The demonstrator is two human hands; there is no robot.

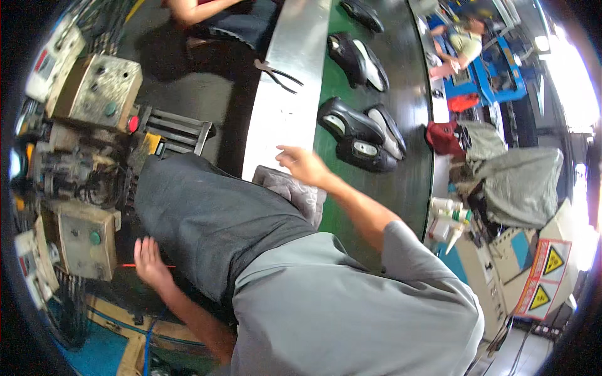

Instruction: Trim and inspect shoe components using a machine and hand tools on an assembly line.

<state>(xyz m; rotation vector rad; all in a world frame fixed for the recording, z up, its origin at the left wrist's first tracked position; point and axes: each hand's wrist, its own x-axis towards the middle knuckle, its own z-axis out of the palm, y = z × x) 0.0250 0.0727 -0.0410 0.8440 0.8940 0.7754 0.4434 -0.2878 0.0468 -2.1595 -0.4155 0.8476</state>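
Note:
My left hand [150, 261] is at the lower left, beside my knee and near the machine's lower control box [81, 241]. Its fingers are stretched out, and it appears to hold nothing. A thin red line or rod [128, 265] shows on both sides of this hand; I cannot tell whether they touch. My right hand [304, 166] hovers near the edge of the metal-topped bench [282, 119], fingers apart with nothing visible in them. Just below it lies a folded grey cloth [288, 191] beside my thigh. Farther up the bench rests a pair of pincers [278, 75] with dark handles.
Several black shoes [360, 128] lie on the dark green conveyor belt [401, 75] beyond the bench. A machine with a red button [133, 123] stands at left. Another person [216, 15] sits at the top; one more [461, 47] is across the belt. White bottles [446, 205] stand at right.

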